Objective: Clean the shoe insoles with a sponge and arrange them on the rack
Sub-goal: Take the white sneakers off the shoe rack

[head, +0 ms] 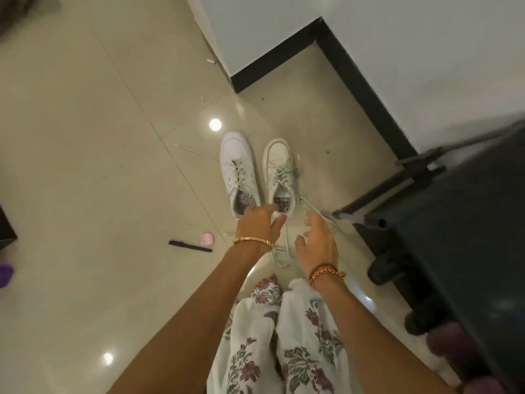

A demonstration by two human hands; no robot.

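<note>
Both hands reach down toward a pair of white sneakers on the tiled floor (pixel 85 137): the left hand (pixel 260 224) hovers with fingers spread wide over the heel openings, and the right hand (pixel 318 243) is open and empty just beside the loose laces (pixel 284 251) trailing toward the person at 6 o'clock. The left sneaker (pixel 237 169) and right sneaker (pixel 281 172) stand side by side, toes pointing to 12 o'clock. A leopard-print insole (pixel 281 201) shows inside the right shoe; the other insole (pixel 243 199) is greyer and harder to read. Neither appears lifted yet. The slack laces could snag the fingers or drag a shoe over as an insole comes out. A pink round object (pixel 206 239) and a black pen (pixel 190 246) lie at 9 o'clock; a dark rack (pixel 454 237) stands at 3 o'clock.
</note>
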